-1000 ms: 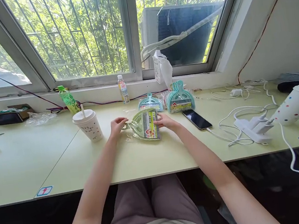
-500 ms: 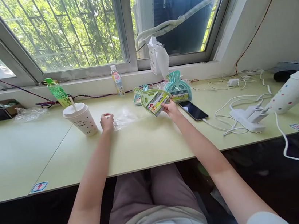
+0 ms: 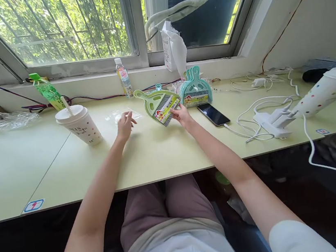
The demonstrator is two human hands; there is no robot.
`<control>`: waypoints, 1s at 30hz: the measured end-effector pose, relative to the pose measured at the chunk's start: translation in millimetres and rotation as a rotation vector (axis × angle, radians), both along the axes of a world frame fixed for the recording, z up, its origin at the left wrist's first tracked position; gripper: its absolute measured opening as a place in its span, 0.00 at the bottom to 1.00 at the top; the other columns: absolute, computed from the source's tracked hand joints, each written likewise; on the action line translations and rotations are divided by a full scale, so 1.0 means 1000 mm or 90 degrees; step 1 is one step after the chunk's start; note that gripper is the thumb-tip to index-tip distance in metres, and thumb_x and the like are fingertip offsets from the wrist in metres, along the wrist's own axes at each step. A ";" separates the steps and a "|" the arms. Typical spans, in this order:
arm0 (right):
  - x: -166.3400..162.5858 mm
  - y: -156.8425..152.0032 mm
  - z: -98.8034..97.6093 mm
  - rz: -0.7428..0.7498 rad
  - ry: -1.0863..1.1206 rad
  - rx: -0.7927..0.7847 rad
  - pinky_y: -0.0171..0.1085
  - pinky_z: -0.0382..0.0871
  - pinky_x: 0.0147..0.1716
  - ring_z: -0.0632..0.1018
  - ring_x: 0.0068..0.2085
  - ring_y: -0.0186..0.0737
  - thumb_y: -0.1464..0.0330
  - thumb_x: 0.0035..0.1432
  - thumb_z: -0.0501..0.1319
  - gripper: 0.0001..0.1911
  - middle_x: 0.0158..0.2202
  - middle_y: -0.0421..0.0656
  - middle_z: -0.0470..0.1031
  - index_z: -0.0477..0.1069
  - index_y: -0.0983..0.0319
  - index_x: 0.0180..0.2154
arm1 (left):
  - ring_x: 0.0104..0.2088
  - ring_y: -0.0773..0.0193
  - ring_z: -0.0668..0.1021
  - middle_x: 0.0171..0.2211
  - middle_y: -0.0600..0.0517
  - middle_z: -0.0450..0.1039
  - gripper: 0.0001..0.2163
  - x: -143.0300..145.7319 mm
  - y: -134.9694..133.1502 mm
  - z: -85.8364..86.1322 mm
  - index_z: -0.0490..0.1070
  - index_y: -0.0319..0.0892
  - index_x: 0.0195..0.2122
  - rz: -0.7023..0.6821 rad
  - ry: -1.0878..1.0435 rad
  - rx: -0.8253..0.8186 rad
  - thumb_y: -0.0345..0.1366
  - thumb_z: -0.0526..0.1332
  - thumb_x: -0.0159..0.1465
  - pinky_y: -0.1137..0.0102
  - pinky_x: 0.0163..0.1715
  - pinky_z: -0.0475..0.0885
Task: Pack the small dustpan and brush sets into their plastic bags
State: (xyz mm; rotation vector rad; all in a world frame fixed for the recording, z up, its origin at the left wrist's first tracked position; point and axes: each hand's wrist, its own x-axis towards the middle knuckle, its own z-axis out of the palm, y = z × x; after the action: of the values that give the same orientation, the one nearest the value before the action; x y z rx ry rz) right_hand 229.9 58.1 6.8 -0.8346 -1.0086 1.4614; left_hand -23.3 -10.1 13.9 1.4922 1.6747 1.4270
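Observation:
My right hand (image 3: 181, 116) grips the lower edge of a light green mini dustpan-and-brush set (image 3: 159, 104) with a printed label, held tilted just above the table. My left hand (image 3: 124, 125) hovers over the table with its fingers loosely apart and nothing in them. Just beyond its fingertips lies a clear plastic wrapper (image 3: 120, 115). Behind the green set stands a stack of teal dustpan sets (image 3: 196, 91), with another teal one (image 3: 159, 87) peeking out.
A lidded paper cup with a straw (image 3: 78, 124) stands left of my left hand. A phone (image 3: 212, 114) on a cable lies right of my right hand. White cables, a power strip (image 3: 271, 120), a dotted lamp (image 3: 327, 88), a small bottle (image 3: 124, 79) and crumpled plastic (image 3: 15, 119) surround them.
The green set came out of its clear wrapper and went up and to the right in my right hand. My left hand let go of the wrapper, which now lies on the table.

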 end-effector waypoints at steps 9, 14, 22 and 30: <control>-0.002 -0.011 0.008 0.216 -0.188 -0.001 0.46 0.76 0.46 0.80 0.39 0.41 0.82 0.48 0.64 0.19 0.36 0.44 0.77 0.68 0.63 0.42 | 0.22 0.67 0.70 0.25 0.54 0.66 0.16 0.027 -0.001 -0.009 0.66 0.41 0.38 -0.037 -0.219 -0.076 0.50 0.54 0.65 0.74 0.20 0.64; 0.032 -0.002 0.017 0.027 -0.629 0.055 0.50 0.73 0.48 0.76 0.47 0.49 0.82 0.51 0.62 0.25 0.46 0.52 0.73 0.66 0.65 0.51 | 0.21 0.69 0.67 0.24 0.53 0.65 0.19 0.022 -0.005 -0.003 0.67 0.39 0.33 0.004 -0.157 -0.021 0.51 0.51 0.67 0.74 0.19 0.60; -0.006 -0.033 0.013 -0.224 -0.934 0.449 0.46 0.65 0.51 0.67 0.53 0.51 0.70 0.65 0.52 0.14 0.51 0.54 0.66 0.69 0.64 0.49 | 0.24 0.62 0.73 0.23 0.51 0.71 0.20 0.035 -0.015 -0.003 0.72 0.38 0.34 -0.190 -0.102 -0.132 0.52 0.54 0.63 0.69 0.25 0.67; -0.037 -0.064 0.017 -0.255 -0.925 0.580 0.43 0.64 0.46 0.70 0.48 0.49 0.64 0.66 0.51 0.14 0.46 0.53 0.70 0.71 0.64 0.45 | 0.42 0.52 0.76 0.37 0.46 0.78 0.27 0.043 -0.014 -0.008 0.75 0.37 0.40 -0.309 -0.105 -0.043 0.59 0.57 0.56 0.63 0.43 0.70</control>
State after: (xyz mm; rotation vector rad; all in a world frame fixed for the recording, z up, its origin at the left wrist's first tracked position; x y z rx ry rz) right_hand 192.7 -5.8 23.6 -1.2323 -2.1189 -0.2579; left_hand 19.4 -24.2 5.8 1.5589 1.1462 1.1768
